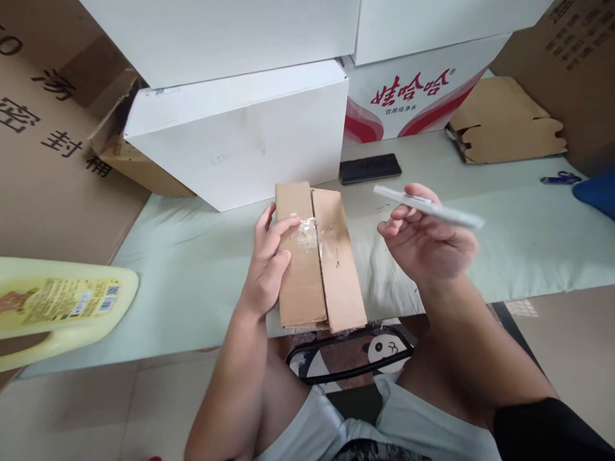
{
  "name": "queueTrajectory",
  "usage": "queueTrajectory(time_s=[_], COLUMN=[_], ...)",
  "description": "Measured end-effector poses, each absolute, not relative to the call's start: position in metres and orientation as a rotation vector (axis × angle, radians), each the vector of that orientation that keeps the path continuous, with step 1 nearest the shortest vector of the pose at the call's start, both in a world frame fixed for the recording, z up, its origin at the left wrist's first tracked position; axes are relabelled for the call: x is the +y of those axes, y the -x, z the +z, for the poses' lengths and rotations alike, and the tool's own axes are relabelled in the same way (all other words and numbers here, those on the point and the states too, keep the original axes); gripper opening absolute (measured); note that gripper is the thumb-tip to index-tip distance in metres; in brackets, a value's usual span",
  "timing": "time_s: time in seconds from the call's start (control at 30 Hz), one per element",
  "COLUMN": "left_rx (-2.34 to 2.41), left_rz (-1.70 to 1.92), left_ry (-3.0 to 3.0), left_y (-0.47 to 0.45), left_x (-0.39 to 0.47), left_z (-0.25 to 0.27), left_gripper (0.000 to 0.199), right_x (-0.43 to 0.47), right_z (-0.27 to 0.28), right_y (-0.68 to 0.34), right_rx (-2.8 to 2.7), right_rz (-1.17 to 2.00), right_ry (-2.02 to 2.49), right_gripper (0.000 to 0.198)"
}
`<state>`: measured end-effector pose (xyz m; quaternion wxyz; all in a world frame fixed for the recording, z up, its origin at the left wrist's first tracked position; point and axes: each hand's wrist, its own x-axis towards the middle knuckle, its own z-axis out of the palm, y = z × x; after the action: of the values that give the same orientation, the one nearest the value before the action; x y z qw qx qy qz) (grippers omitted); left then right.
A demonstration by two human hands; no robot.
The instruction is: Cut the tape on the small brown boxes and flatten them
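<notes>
A small brown cardboard box rests near the front edge of the cloth-covered surface, its two top flaps parted by a narrow gap. Crumpled clear tape sticks across the seam. My left hand grips the box's left side, with the index finger reaching onto the tape. To the right of the box, my right hand is raised and closed around a slim white box cutter, held between thumb and fingers. Motion blur softens the cutter's outline, and whether its blade is out I cannot tell.
Behind the box stand large white cartons and a red-lettered carton. A black phone lies before them. Flattened cardboard and a small dark blue item are at the right; a yellow jug is at the left.
</notes>
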<state>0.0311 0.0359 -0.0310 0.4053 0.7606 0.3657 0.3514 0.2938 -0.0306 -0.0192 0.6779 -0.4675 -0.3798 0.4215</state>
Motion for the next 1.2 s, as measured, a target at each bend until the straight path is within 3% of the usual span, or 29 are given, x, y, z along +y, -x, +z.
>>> queueTrajectory(time_s=[0.13, 0.23, 0.47, 0.57, 0.7, 1.2], left_rx=[0.899, 0.897, 0.903, 0.891, 0.923, 0.914], left_rz=[0.904, 0.904, 0.910, 0.923, 0.903, 0.923], left_ry=[-1.969, -1.965, -1.964, -1.958, -1.986, -2.011], left_y=[-0.041, -0.046, -0.052, -0.050, -0.047, -0.048], left_x=[0.030, 0.028, 0.025, 0.025, 0.026, 0.026], left_z=[-0.030, -0.029, -0.027, -0.028, -0.030, -0.028], left_gripper=[0.042, 0.042, 0.041, 0.041, 0.043, 0.042], right_x=[-0.035, -0.039, -0.051, -0.050, -0.047, -0.057], right_z=[-0.017, -0.017, -0.020, -0.021, -0.018, -0.019], right_y=[-0.284, -0.277, -0.267, -0.265, -0.264, -0.264], right_rx=[-0.913, -0.917, -1.042, -1.006, -0.873, -1.230], right_rz=[0.805, 0.745, 1.020, 0.940, 0.834, 0.581], right_ry=[0.935, 0.944, 1.021, 1.046, 1.005, 1.225], right_gripper=[0.024, 0.031, 0.035, 0.030, 0.040, 0.020])
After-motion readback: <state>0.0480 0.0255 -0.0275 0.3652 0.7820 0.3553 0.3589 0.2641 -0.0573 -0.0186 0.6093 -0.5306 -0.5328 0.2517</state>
